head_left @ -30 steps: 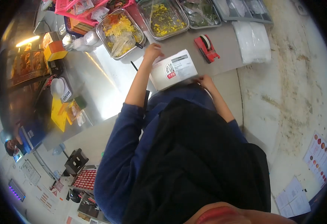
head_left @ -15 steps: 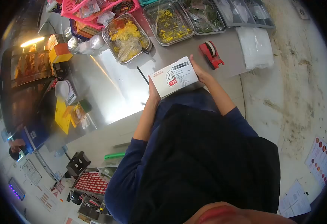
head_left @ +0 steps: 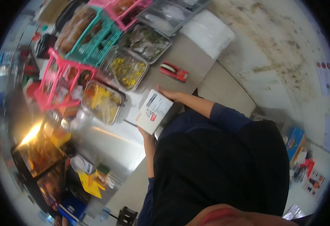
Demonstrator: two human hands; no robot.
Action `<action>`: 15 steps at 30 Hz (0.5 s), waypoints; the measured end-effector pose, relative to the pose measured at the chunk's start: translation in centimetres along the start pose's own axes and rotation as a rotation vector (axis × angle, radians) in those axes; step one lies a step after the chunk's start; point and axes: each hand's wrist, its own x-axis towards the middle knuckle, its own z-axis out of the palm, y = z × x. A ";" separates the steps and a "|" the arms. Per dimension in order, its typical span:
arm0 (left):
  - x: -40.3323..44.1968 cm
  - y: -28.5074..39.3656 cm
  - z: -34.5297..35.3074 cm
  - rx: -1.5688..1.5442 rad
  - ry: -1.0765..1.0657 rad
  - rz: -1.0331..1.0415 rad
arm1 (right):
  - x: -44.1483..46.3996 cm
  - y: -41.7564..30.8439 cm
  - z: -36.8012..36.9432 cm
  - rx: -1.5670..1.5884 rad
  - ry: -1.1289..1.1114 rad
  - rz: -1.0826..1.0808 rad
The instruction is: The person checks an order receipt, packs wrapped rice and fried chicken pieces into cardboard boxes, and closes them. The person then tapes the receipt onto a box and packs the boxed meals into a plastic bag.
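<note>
1. One flat-faced white carton [head_left: 144,117], rectangular, with a printed label and red logo, is above the smooth metal counter [head_left: 125,144], near its edge.
2. Two hands clamp its opposite ends: left hand [head_left: 146,134] at one, right hand [head_left: 168,94] at the other.
3. Near the right hand, a red tape dispenser [head_left: 175,72].
4. Farther out, three rounded-corner trays [head_left: 129,71], two with yellow bits, one with dark green contents.
5. Beyond, openwork plastic baskets [head_left: 93,43], pink and teal.
</note>
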 end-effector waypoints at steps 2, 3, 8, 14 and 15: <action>0.4 -0.5 -0.5 -0.136 0.014 -0.071 | -5.2 -1.8 0.3 0.062 0.136 -0.027; 0.7 -0.6 -0.6 -0.075 0.020 -0.045 | -6.8 -2.8 -1.2 -0.012 0.172 0.001; -0.1 -0.7 -5.9 0.100 0.642 -0.148 | -14.8 -5.2 -18.3 -0.388 0.288 -0.151; -4.9 4.5 0.2 0.182 1.006 0.297 | -18.8 -9.9 -41.7 -1.537 0.835 -0.640; -5.5 4.8 1.3 0.196 1.077 0.366 | -18.7 -9.9 -43.8 -1.615 0.712 -0.441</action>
